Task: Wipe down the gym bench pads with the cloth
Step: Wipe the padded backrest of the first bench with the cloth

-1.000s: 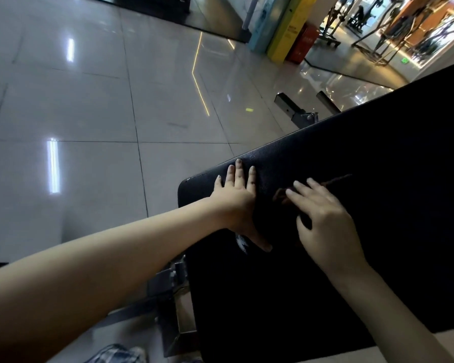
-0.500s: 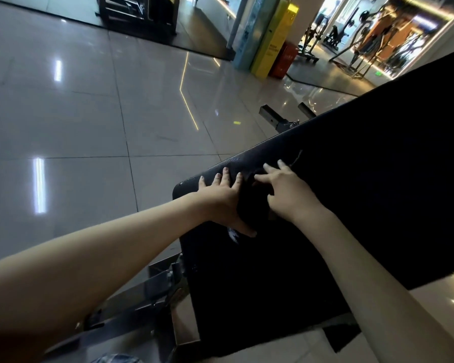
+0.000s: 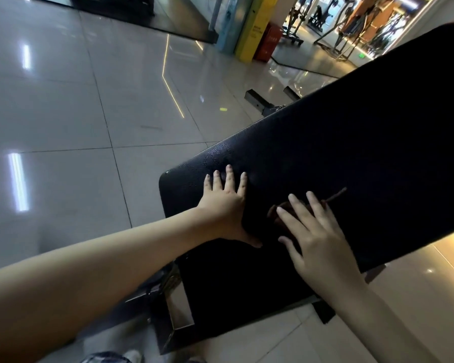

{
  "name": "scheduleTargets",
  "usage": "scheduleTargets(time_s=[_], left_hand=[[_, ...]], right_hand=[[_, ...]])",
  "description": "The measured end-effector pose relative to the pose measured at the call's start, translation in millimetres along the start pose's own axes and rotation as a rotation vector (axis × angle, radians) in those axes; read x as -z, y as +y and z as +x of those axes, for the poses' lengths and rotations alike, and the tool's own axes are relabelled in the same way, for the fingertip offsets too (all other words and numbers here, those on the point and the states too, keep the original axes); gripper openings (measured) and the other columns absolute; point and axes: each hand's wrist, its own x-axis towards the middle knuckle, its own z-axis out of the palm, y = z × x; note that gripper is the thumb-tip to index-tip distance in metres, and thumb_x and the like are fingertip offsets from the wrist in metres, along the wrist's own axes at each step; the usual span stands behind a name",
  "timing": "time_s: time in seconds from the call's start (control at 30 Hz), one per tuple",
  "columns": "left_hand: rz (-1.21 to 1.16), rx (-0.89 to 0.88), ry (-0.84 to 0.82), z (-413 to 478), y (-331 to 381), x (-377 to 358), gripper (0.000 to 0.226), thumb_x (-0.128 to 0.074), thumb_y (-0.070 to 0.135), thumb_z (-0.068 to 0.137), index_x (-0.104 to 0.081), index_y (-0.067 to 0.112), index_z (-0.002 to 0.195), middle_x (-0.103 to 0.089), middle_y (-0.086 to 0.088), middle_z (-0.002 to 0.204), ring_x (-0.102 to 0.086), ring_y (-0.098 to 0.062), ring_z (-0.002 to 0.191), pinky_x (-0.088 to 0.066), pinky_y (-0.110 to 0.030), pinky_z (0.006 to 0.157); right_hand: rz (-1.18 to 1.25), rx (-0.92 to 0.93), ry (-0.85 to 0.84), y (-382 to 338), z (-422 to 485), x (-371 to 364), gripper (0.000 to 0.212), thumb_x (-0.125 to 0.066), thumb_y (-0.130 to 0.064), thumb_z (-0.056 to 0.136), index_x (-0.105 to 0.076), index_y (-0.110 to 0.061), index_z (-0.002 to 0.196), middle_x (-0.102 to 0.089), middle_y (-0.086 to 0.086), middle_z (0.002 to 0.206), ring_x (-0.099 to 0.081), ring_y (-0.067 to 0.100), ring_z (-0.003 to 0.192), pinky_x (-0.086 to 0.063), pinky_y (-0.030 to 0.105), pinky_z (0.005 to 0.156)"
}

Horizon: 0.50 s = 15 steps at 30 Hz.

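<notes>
As we look down across the scene, the grey tiled floor (image 3: 63,113) fills the left half and upper middle of the frame, glossy and streaked with reflected light. Our black bench pad (image 3: 364,153) comes next, a long slab running aslant from the upper right corner down to the centre, its rounded end just left of centre. Below that end, at the bottom middle, we see part of the bench's metal frame (image 3: 178,314) standing on the floor. Along the top edge a yellow panel (image 3: 257,27) stands with a red box (image 3: 269,40) touching its right side, and gym machines (image 3: 351,27) stand in a lit area at the upper right.

Our left hand (image 3: 226,203) lies flat near the pad's rounded end, fingers straight and spread, thumb down along the pad's lower edge, grasping nothing. Our right hand (image 3: 317,239), just right of it and apart from it, presses down with straight, slightly parted fingers on the cloth (image 3: 286,213). We make out the cloth as a small dark brown bunch on the pad, mostly under those fingers, with a thin strand (image 3: 336,195) trailing toward the upper right.
</notes>
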Motion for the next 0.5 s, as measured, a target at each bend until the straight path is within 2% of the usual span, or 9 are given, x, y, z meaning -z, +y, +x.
scheduleTargets(time_s=[0.1,0.27,0.43,0.5], left_hand=[[-0.031,0.004,0.010,-1,-2,-3,0.150,-0.070,0.081,0.052,0.019,0.012,0.151,0.023,-0.024,0.156,0.014,-0.045,0.145,0.003,-0.057,0.118],[-0.061,0.008,0.036,-5,-5,-6,0.147,-0.068,0.082,0.052,0.018,0.016,0.152,0.022,-0.021,0.157,0.014,-0.041,0.146,0.004,-0.058,0.117],[-0.031,0.004,0.043,-8,-11,-6,0.143,-0.062,0.086,0.054,0.018,0.020,0.152,0.020,-0.017,0.159,0.011,-0.037,0.148,0.005,-0.062,0.115],[-0.028,0.002,0.044,-10,-17,-7,0.139,-0.060,0.086,0.056,0.017,0.023,0.153,0.019,-0.015,0.160,0.009,-0.036,0.148,0.006,-0.062,0.115]], right_hand=[[-0.029,0.028,0.061,-3,30,-14,0.044,-0.057,-0.021,0.081,-0.062,-0.014,0.124,-0.053,0.009,0.137,-0.042,0.036,0.132,-0.033,0.050,0.108],[-0.033,0.024,0.089,-9,88,-30,0.042,-0.060,-0.010,0.079,-0.063,-0.010,0.121,-0.057,0.012,0.133,-0.046,0.039,0.128,-0.031,0.052,0.107],[-0.016,-0.145,0.062,-24,142,-31,0.041,-0.048,-0.012,0.093,-0.050,-0.012,0.134,-0.040,0.009,0.148,-0.022,0.033,0.143,-0.010,0.047,0.116],[-0.005,-0.171,0.058,-30,147,-32,0.042,-0.045,-0.014,0.095,-0.047,-0.014,0.136,-0.036,0.007,0.151,-0.017,0.031,0.144,-0.007,0.046,0.116]])
